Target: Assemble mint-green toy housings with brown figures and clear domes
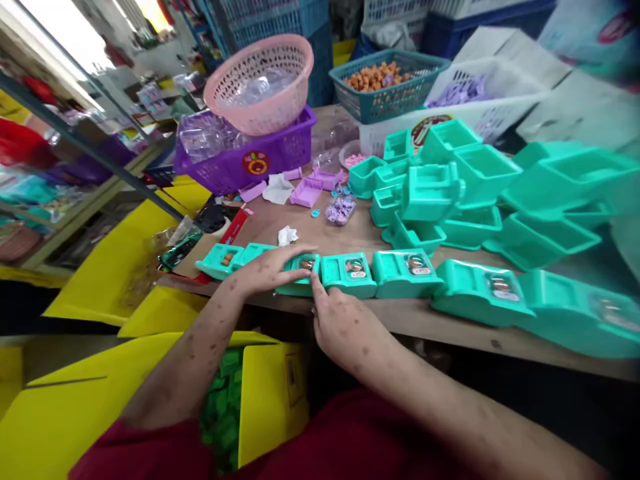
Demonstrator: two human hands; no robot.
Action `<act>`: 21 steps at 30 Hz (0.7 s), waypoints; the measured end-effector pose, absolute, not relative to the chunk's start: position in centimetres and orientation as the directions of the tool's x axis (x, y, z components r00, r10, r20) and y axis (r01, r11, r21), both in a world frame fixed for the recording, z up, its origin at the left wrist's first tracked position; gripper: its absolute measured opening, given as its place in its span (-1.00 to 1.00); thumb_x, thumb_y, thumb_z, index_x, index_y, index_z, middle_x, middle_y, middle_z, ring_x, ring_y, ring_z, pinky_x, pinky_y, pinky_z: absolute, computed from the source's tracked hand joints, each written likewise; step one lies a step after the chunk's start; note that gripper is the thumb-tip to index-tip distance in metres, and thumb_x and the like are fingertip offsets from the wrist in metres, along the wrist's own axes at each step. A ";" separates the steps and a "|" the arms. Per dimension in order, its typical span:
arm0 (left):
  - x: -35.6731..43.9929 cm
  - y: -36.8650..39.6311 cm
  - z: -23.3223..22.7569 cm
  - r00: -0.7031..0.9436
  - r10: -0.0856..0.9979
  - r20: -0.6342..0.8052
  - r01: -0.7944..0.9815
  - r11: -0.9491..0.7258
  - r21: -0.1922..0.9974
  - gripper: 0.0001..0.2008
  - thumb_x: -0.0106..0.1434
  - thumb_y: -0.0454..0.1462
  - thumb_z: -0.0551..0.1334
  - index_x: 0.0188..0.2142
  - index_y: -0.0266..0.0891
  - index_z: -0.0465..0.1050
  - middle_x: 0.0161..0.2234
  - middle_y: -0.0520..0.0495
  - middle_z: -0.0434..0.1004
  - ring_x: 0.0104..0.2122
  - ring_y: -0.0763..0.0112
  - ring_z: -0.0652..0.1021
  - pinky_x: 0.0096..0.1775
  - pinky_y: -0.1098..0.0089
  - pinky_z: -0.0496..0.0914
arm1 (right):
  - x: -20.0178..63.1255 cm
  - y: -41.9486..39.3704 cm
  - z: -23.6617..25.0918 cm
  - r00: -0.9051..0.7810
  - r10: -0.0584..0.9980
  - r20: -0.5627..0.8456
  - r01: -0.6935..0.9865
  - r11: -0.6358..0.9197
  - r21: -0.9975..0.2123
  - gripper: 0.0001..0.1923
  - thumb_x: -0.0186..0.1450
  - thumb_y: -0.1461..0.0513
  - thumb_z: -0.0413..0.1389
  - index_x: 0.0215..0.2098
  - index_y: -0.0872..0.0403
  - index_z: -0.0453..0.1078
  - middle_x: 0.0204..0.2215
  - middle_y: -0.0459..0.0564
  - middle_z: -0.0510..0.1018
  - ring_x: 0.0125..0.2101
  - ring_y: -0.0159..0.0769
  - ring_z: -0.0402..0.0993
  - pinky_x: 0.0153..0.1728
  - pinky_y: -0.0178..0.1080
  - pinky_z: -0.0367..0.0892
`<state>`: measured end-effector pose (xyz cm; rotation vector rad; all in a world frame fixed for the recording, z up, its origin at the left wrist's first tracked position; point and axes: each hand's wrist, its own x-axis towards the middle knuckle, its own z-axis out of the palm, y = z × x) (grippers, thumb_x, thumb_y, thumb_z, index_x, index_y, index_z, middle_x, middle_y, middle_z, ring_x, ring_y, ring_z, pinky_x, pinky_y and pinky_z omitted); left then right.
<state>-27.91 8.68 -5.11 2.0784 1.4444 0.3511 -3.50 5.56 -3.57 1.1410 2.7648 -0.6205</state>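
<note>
A row of turquoise plastic boxes stands along the table's front edge, most with a round clear-covered recess showing something brown inside. My left hand (267, 272) lies over one turquoise box (295, 288), its fingers stretched and apart around the clear-covered recess (307, 263). My right hand (343, 320) touches the right side of this recess with its straight index finger; its other fingers are curled, with nothing visible in them. Just right stands another turquoise box (333, 275). Left of my left hand is a turquoise box (219, 261) with brown pieces showing uncovered.
Stacked turquoise shells (435, 193) fill the right side. Behind are a purple basket (270, 150), a pink basket (280, 107) of clear parts and a teal basket (360, 103) of orange-brown pieces. A yellow carton (270, 413) with green items stands below the table.
</note>
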 end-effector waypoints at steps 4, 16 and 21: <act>-27.5 8.2 -5.2 0.416 0.908 -0.052 0.749 -0.309 0.586 -0.48 0.55 0.00 0.26 0.39 -0.09 0.44 0.35 -0.19 0.52 0.36 0.09 0.49 0.40 0.05 0.33 | -3.2 5.0 -4.2 -0.745 0.635 -0.205 0.661 0.660 -0.357 -0.32 0.56 0.32 -0.03 0.57 0.47 0.02 -0.07 0.38 0.66 -0.19 0.01 0.70 -0.17 -0.12 0.62; -27.1 7.7 -5.5 0.418 0.909 0.002 0.804 -0.371 0.465 -0.56 0.58 -0.02 0.20 0.30 -0.13 0.55 0.42 -0.26 0.42 0.38 0.01 0.48 0.36 -0.04 0.43 | -4.3 5.2 -3.7 -0.718 0.645 -0.260 0.694 0.642 -0.326 -0.35 0.59 0.31 -0.05 0.56 0.45 0.03 0.03 0.40 0.64 -0.11 -0.03 0.69 -0.16 -0.17 0.63; -26.7 7.8 -5.8 0.444 0.896 0.007 0.828 -0.414 0.378 -0.55 0.63 -0.06 0.10 0.30 -0.20 0.54 0.47 -0.27 0.35 0.39 0.00 0.49 0.35 -0.04 0.45 | -5.5 5.6 -3.4 -0.720 0.616 -0.318 0.693 0.643 -0.326 -0.33 0.56 0.36 -0.04 0.55 0.53 -0.01 0.15 0.49 0.59 0.02 0.01 0.66 -0.09 -0.15 0.64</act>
